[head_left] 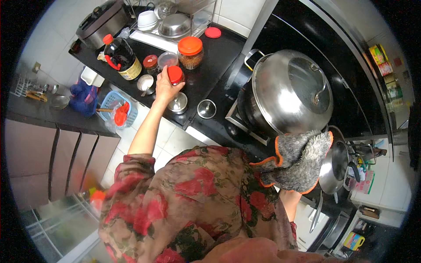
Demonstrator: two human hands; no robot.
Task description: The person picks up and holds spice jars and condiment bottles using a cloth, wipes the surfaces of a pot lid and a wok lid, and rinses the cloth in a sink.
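Note:
My left hand grips a small jar with a red lid on the black counter. Around it stand a metal bowl of white granules with a spoon, a clear round tub, a dark red-lidded jar and a lidded metal pot. A grey fluffy cloth with orange edging hangs over my right hand, whose fingers are hidden beneath it; only the wrist and forearm show. Just beyond the cloth is a large steel pot with a domed glass-and-steel lid on the stove.
A dark sauce bottle, an orange-lidded jar and a dish rack stand at the back. A small round glass lid lies near the counter's front edge. A lidded pan is at the right, a blue basket at the left.

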